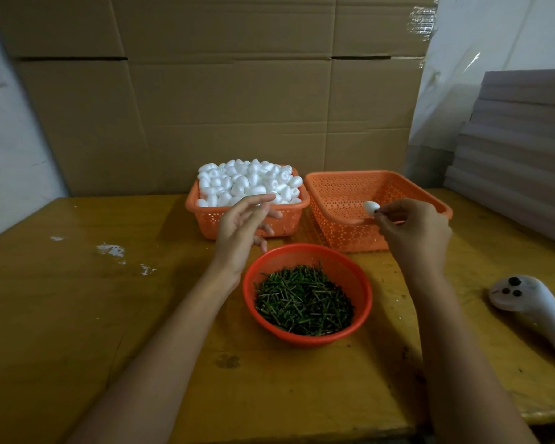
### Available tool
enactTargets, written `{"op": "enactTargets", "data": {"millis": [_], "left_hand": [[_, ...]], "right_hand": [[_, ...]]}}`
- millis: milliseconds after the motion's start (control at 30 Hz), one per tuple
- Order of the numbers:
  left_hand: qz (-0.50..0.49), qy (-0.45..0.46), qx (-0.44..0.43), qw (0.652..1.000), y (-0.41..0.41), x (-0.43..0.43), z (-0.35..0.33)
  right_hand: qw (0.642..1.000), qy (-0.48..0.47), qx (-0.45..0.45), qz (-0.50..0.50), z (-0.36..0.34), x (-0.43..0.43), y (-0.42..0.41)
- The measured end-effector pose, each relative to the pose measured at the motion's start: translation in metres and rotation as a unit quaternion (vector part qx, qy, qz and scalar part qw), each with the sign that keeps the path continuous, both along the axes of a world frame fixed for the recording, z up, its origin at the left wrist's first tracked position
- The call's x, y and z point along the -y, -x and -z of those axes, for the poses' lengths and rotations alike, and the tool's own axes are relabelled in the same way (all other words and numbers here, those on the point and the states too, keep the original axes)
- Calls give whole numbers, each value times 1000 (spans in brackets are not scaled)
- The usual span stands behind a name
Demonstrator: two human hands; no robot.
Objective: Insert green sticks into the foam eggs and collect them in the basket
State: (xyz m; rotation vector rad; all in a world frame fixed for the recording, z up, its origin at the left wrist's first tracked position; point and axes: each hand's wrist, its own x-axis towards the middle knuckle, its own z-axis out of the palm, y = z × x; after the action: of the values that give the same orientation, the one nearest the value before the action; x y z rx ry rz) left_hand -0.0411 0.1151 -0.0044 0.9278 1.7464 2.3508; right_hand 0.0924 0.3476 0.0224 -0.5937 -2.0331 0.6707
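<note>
Foam egg (371,207) is pinched in the right hand (414,233) fingertips over the empty basket (343,187), right of centre; left hand (241,233) is spread open, holding nothing.

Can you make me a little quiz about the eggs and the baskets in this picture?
1. True or false: the right hand holds an egg over the right basket.
2. What fills the round bowl? A) eggs B) green sticks C) nothing
3. Which basket is heaped with eggs, left or right of the other?

Key:
1. True.
2. B.
3. The left basket; the left hand hovers open in front of it.
</note>
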Motion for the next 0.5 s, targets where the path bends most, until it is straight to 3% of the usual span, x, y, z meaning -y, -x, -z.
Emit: {"op": "enactTargets", "data": {"millis": [500], "left_hand": [[-1, -8, 1, 1000, 1, 1, -1]], "right_hand": [[1000, -20, -2, 17, 5, -5, 6]]}}
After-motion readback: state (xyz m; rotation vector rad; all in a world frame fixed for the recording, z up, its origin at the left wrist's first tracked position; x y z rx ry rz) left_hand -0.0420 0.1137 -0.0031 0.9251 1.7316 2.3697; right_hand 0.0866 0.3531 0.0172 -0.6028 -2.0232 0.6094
